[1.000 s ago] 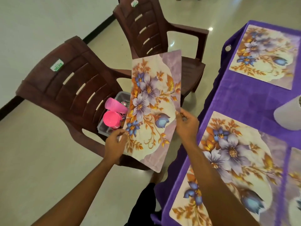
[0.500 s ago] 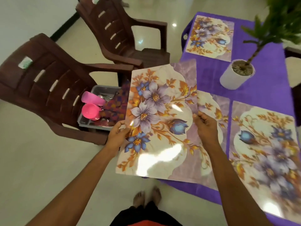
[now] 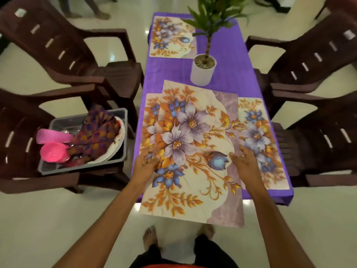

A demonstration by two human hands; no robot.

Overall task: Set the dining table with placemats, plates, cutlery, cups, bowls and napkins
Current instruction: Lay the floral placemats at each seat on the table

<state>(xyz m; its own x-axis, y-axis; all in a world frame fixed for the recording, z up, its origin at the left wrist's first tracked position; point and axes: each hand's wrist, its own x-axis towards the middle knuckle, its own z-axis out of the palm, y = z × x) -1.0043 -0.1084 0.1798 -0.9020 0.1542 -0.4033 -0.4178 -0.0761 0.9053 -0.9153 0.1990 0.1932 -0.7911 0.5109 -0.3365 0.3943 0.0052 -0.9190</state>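
The floral placemat [image 3: 193, 151] is held flat in the air over the near end of the worktop [image 3: 231, 78], its near edge jutting past the worktop's end toward the person. The left grip [image 3: 146, 163] pinches its left edge, and the right grip [image 3: 244, 161] seems to clasp the right edge with the thumb on top, though the fingers beneath are hidden. Three matching mats already lie on the purple cloth: near left [image 3: 148, 120], largely covered by the held one, near right [image 3: 257, 136], and far left [image 3: 170, 35]. The far right place looks bare, so I judge this is the last mat, with its spot behind the potted plant [image 3: 202, 72]. Everything else is not yet laid: plates [image 3: 117, 144], chequered napkins [image 3: 96, 132] and pink cups [image 3: 55, 154] sit in a grey tub [image 3: 81, 167] on the chair [image 3: 19, 132] at left. Cutlery there is only a dim glint, and I cannot pick out bowls.
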